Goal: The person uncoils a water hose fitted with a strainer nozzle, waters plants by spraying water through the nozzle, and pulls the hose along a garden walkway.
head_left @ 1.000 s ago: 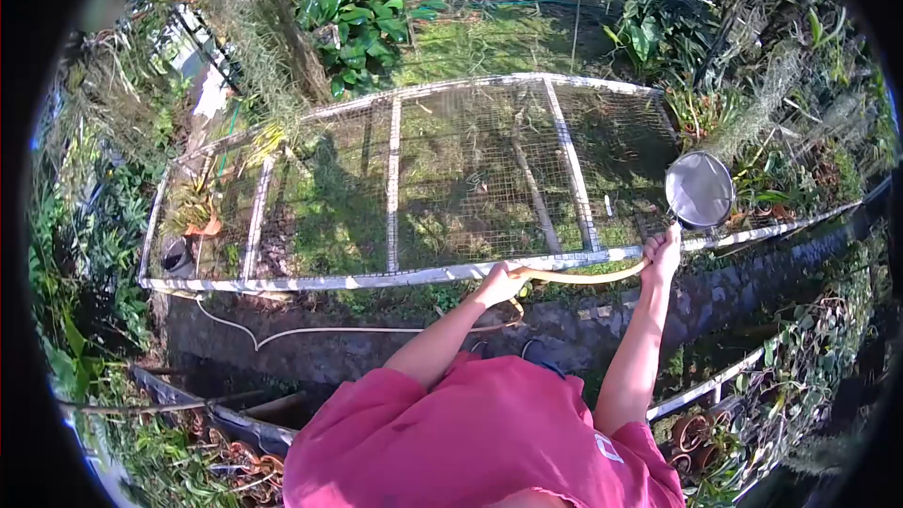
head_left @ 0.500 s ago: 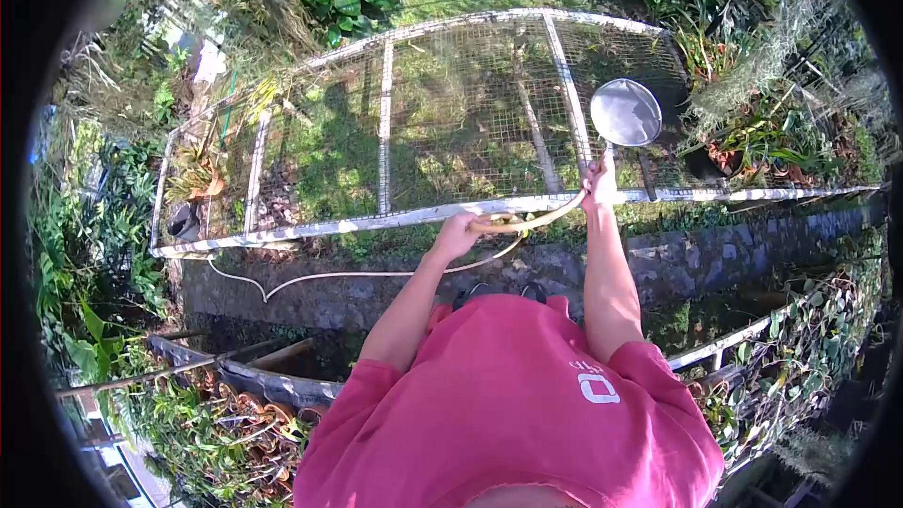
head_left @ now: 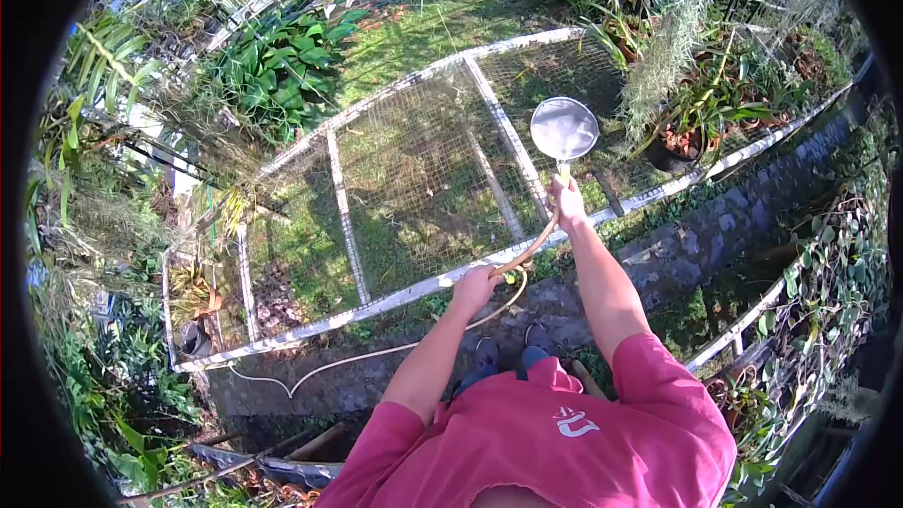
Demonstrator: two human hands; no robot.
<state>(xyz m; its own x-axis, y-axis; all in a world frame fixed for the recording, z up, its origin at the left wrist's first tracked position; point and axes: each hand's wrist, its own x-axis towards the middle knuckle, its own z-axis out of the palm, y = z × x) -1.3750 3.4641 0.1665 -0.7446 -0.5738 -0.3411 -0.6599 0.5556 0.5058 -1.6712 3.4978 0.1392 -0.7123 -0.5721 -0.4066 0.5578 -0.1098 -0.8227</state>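
My right hand (head_left: 567,202) is wrapped round the neck of a watering head (head_left: 564,129), a wide round pale disc held up over the mesh bench. From that hand a tan hose (head_left: 536,246) curves down to my left hand (head_left: 475,290), whose fingers are closed round it. Below my left hand the hose loops back and runs left along the ground as a thin pale line (head_left: 376,355). The wire mesh bench (head_left: 414,293) with its whitish frame lies just beyond both hands. No water can be made out at the disc.
A dark pot (head_left: 670,158) with a plant stands on the bench's right part, near hanging grey moss (head_left: 658,66). At the far left is another dark pot (head_left: 196,339). My shoes (head_left: 536,337) are on the stone path (head_left: 649,263). A second planted bench lies behind at lower right.
The view has turned and shifted. The disc and my right hand have moved left relative to the bench, and the potted plant at right shows more fully. Both hands keep their hold.
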